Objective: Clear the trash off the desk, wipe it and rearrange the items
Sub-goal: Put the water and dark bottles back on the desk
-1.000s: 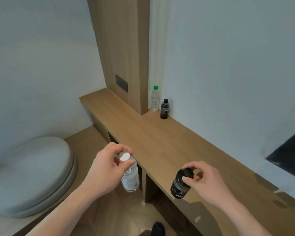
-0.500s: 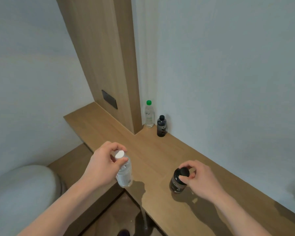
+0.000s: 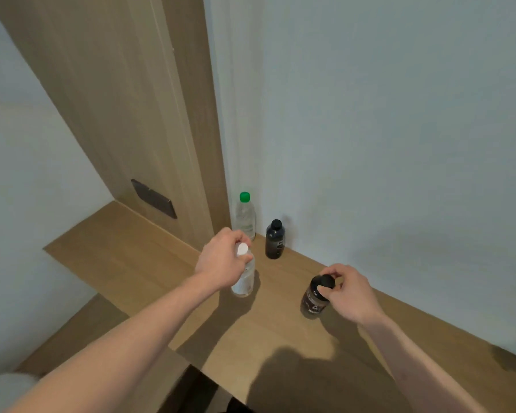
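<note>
The left hand (image 3: 224, 260) grips a clear bottle (image 3: 245, 281) by its white-capped neck, and the right hand (image 3: 352, 293) pinches the cap of a dark bottle (image 3: 313, 299), both over the wooden desk (image 3: 149, 263). Far in the corner stand a green-capped bottle (image 3: 245, 216) and a small black bottle (image 3: 275, 239), just beside each other

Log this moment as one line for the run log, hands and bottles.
left hand: grips clear bottle | right hand: grips dark bottle | desk: green-capped bottle, black bottle upright by wall
</note>
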Available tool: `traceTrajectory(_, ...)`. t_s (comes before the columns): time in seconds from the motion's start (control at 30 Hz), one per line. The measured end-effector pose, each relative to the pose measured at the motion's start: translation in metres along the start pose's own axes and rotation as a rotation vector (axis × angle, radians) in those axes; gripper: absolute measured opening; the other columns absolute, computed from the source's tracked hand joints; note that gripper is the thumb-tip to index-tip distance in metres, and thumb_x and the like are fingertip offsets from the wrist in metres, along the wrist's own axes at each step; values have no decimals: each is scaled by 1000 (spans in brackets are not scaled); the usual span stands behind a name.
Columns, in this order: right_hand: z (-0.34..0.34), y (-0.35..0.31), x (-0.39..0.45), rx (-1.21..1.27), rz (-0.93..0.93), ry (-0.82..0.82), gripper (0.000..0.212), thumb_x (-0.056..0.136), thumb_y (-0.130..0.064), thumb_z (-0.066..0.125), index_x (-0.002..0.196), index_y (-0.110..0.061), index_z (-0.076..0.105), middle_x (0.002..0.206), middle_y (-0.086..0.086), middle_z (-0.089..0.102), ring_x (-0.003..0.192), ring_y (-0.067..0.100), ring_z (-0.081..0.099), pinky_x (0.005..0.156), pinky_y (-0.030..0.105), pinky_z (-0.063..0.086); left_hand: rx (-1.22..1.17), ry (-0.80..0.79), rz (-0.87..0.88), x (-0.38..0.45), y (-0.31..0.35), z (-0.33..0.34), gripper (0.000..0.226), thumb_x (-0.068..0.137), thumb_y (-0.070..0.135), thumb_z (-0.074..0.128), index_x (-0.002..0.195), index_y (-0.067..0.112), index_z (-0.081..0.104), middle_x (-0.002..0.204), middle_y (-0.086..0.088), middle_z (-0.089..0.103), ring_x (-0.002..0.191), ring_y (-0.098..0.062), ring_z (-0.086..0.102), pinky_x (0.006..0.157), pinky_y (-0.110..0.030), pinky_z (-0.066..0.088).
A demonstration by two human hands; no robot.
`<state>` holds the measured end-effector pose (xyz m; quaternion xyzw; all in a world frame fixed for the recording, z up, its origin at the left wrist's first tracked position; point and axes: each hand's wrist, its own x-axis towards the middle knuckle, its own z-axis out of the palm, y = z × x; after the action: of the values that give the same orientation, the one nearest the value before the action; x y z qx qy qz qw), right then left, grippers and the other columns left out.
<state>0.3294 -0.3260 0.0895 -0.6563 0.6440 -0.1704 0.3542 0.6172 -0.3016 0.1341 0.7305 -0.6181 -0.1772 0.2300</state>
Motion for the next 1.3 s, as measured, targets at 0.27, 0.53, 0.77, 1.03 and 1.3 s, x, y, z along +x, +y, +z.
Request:
traceTrajectory(0.27,31,-28,60,58,111,83,19,85,-10,75,97,-25,70,96,-9,69,91,19,66,83,34,54,130,-91,134,99,-8,16,17,95,32,71,110,31,63,119,8,57,105,-20,62,91,-37,52)
traceTrajectory(0.53,40,-39,110,29,117,103,21,85,-9,73,97,-26,68,101,-5,67,96,19,63,83,30,49,181,-170,182,166,-6,46,18,95,24,69,112,27,63,118,3,56,98,-23,62,88,-40,55)
traceTrajectory(0.77,48,-33,141,3,172,96,24,87,-9,67,100,-29,67,105,-11,58,99,15,57,77,24,40,116,-197,135,198,-16,69,17,96,22,68,110,29,62,115,7,54,96,-17,61,93,-38,55)
traceTrajectory(1.03,59,-29,170,-16,166,99,25,86,-13,69,100,-33,67,113,-7,63,99,16,59,85,26,42,53,-157,135,210,-26,85,19,97,11,68,110,24,63,110,10,51,78,-4,51,66,-14,35)
traceTrajectory(1.3,70,-31,185,17,133,123,24,91,-8,67,103,-28,69,114,-6,56,95,15,56,87,21,42,48,-203,134,222,-25,90,26,99,13,63,124,20,63,124,5,54,94,-18,62,79,-27,47)
